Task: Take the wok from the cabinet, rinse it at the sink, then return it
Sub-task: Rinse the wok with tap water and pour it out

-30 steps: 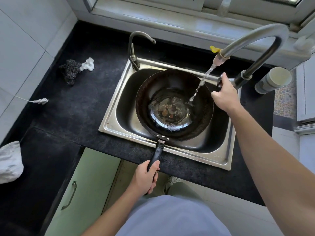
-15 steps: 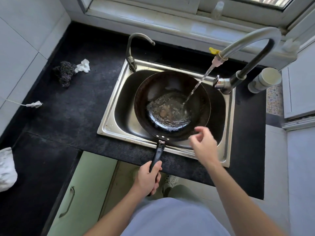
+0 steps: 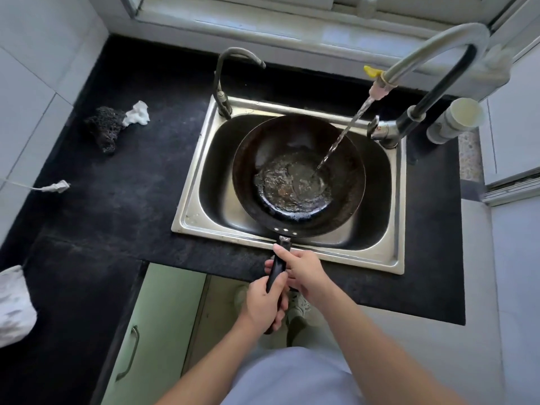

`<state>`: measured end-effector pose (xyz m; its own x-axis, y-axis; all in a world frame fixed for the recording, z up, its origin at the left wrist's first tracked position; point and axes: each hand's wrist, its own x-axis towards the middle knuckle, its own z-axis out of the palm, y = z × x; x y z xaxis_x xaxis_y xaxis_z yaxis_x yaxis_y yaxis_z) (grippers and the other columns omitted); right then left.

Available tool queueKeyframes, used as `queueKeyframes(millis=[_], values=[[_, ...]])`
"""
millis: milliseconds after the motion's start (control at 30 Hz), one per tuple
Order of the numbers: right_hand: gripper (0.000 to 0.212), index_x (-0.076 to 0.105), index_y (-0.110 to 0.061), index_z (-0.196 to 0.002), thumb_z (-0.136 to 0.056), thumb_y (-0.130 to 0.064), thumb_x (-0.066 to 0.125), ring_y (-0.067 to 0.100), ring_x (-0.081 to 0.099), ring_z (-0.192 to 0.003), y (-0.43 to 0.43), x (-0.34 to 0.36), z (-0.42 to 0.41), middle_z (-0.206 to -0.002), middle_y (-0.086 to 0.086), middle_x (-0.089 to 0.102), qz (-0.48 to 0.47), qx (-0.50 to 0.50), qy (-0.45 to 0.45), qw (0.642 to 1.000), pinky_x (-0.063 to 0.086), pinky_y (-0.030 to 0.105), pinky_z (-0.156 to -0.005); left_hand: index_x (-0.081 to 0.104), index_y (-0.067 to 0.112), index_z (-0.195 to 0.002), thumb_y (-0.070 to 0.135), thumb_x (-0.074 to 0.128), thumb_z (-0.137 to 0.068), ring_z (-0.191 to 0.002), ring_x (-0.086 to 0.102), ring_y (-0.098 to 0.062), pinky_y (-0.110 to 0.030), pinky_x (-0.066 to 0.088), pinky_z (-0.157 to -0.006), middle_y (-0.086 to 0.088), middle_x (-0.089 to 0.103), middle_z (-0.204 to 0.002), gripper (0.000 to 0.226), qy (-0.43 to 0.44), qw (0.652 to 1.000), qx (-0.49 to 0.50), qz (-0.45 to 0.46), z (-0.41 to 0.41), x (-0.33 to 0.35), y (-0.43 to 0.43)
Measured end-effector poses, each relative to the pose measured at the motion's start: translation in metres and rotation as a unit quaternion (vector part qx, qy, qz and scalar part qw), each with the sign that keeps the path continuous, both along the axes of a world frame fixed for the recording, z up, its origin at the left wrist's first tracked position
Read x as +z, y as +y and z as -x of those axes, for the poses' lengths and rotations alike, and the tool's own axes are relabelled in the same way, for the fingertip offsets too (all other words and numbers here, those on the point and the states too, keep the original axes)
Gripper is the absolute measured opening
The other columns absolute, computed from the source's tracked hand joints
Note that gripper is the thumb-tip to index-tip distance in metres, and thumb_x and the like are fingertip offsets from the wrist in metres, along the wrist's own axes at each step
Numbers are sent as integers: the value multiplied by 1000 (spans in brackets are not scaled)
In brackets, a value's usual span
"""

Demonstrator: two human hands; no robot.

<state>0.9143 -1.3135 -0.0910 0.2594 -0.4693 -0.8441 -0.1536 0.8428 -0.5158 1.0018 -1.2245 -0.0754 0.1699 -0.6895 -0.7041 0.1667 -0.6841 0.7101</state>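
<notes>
Both hands close around the black handle [image 3: 277,268] of a wok [image 3: 349,182] at a kitchen sink [image 3: 191,200]. The left grip [image 3: 263,302] wraps the lower end of the handle, fingers curled round it. The right grip [image 3: 305,273] holds the same handle just above, nearer the pan, with a fingertip close to the metal collar where the handle meets the bowl. The two hands touch each other.

The wok sits inside the steel basin, its handle reaching out over the front rim of the sink and the edge of the dark table [image 3: 131,206]. Whether the pan rests on the basin floor cannot be told. A thin stream of water [image 3: 343,134] falls at a slant from the tall curved faucet [image 3: 432,54] at the sink's right rear corner and strikes the right of the wok's floor, where a shallow pool with brownish residue has gathered. A yellow tab [image 3: 371,72] sits beside the spout. A second, smaller faucet [image 3: 221,83] stands at the left rear corner of the sink, and a grey pipe end [image 3: 455,118] lies just right of the tall faucet's base.

On the table well left of the sink lie a dark scouring pad [image 3: 105,133] touching a crumpled white cloth [image 3: 137,114], and nearer the wall a white plug [image 3: 57,187] on its cord. A pale bag [image 3: 14,305] shows at the left edge. Below the table, a green cabinet door [image 3: 166,317] with a metal pull is visible, and a shoe [image 3: 298,306] stands on the floor beneath the hands.
</notes>
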Motion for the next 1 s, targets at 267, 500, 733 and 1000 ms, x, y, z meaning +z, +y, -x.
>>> queueKeyframes(millis=[267, 500, 733, 1000], values=[[19, 62, -4, -81, -89, -15, 77, 22, 72, -70, 18, 0, -18, -72, 12, 66, 8, -79, -70, 994, 58, 31, -61, 55, 5, -68, 34, 50, -100, -34, 44, -24, -27, 37, -35, -8, 53, -47, 43, -85, 996, -7, 12, -2, -3, 10], [13, 58, -8, -88, -92, -9, 71, 17, 55, -45, 18, 9, -29, -60, 3, 51, 22, -98, -122, 987, 59, 33, -62, 56, 6, -61, 37, 50, -99, -30, 47, -22, -27, 38, -35, -5, 53, -41, 50, -122, 992, 7, 23, -3, 4, 14], [24, 52, -9, -78, -95, -12, 69, 15, 55, -45, 9, 22, -39, -59, 2, 52, 34, -78, -142, 986, 57, 33, -62, 55, 7, -66, 37, 49, -100, -31, 46, -22, -29, 38, -37, -5, 53, -44, 45, -109, 992, 28, 55, -9, 13, 13], [24, 52, -9, -77, -94, -8, 69, 12, 45, -40, 14, 18, -48, -58, 2, 47, 52, -85, -122, 988, 55, 31, -53, 53, 8, -64, 43, 47, -99, -33, 47, -23, -29, 39, -39, -2, 54, -44, 50, -128, 991, 13, 39, -14, 9, 16]])
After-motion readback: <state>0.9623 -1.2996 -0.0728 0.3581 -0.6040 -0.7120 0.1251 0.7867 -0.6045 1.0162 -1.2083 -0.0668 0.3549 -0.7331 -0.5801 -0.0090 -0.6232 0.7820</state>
